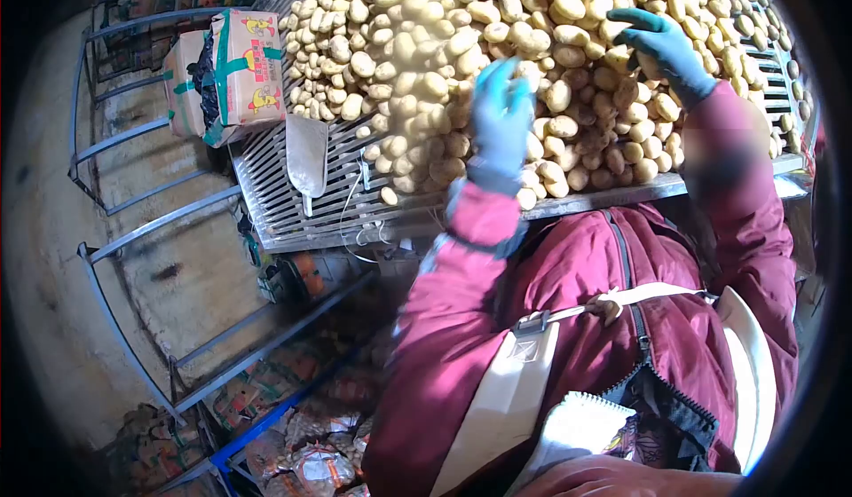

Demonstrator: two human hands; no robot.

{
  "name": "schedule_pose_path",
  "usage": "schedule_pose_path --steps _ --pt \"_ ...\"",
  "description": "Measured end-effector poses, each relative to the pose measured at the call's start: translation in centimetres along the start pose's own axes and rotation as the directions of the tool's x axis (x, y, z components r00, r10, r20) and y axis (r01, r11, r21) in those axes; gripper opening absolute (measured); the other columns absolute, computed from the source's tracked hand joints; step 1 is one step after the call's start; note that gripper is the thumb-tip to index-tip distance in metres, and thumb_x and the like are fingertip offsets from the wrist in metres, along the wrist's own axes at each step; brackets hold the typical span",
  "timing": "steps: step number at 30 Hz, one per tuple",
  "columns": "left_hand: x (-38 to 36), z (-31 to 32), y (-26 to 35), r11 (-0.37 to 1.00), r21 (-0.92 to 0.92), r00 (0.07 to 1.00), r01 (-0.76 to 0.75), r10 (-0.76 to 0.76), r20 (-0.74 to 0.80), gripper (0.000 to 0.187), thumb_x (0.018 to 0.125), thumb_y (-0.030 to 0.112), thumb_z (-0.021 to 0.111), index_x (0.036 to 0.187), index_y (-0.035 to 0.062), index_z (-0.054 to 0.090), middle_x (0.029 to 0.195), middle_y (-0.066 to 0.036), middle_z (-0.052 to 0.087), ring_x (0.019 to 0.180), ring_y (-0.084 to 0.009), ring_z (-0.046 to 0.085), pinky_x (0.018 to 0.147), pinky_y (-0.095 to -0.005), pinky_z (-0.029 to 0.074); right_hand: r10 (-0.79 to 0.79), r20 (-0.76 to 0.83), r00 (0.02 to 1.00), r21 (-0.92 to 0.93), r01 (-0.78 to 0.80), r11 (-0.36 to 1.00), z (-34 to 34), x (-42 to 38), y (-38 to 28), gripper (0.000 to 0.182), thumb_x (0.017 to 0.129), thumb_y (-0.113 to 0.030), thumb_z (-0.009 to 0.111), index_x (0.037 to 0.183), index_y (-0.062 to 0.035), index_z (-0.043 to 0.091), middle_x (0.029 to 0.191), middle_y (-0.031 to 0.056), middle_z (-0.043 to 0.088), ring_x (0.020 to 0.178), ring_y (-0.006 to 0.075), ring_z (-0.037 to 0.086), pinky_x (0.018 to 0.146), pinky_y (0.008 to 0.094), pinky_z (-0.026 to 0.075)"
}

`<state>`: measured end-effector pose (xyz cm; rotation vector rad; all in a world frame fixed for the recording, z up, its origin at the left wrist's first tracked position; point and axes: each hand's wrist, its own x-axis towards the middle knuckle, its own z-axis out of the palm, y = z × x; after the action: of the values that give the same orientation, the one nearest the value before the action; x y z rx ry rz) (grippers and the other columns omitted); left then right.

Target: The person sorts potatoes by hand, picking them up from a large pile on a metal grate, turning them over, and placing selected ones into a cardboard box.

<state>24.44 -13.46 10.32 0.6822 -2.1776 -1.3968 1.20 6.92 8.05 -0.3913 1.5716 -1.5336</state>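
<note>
My blue-gloved left hand (502,111) blurs, grip unclear; my teal-gloved right hand (670,50) curls, hold uncertain. Smooth, pale-yellow potatoes (558,97) lie beneath both; light fingertips should bruise them least.

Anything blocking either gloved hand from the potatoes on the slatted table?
Nothing visible blocks either one. The left hand and the right hand are both right at the potatoes. The metal scoop and the carton sit off to the left, outside both paths.
</note>
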Motion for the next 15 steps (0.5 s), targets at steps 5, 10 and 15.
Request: schedule_pose_path --steps 5,10,15 --pt "-8.3 -13.8 -7.1 0.845 0.484 0.952 0.227 -0.087 -0.293 0.034 0.094 0.014 0.073 0.122 -0.0040 0.066 0.118 -0.020 0.063 0.105 -0.0286 0.063 0.094 -0.0397 0.052 0.003 0.043 0.999 0.139 -0.009 0.990 -0.3 -3.3 3.5 0.031 0.102 -0.025 0.061 0.124 -0.0056 0.071 0.075 0.0019 0.065 0.059 0.0099 0.059 0.053 0.0247 0.047" --pt "-11.2 -12.2 -9.2 0.644 0.597 0.878 0.478 -0.331 -0.347 0.070 0.082 0.029 0.085 0.135 -0.0038 0.053 0.130 -0.027 0.056 0.119 -0.0421 0.056 0.104 -0.0486 0.047 0.133 0.170 0.976 0.157 -0.160 0.974 4.0 -4.7 3.5 0.031 0.101 -0.027 0.063 0.119 -0.0028 0.072 0.081 0.0006 0.069 0.058 0.0099 0.060 0.052 0.0251 0.048" --pt "-10.9 -11.9 -10.6 0.686 0.588 0.901 0.428 -0.273 -0.337 0.076 0.071 0.023 0.089 0.134 -0.0006 0.052 0.130 -0.026 0.054 0.121 -0.0448 0.054 0.103 -0.0512 0.047 0.096 0.297 0.950 0.120 -0.137 0.983 6.6 -3.7 7.0 0.026 0.098 -0.023 0.066 0.113 -0.0031 0.075 0.088 -0.0008 0.072 0.065 0.0076 0.061 0.060 0.0245 0.049"
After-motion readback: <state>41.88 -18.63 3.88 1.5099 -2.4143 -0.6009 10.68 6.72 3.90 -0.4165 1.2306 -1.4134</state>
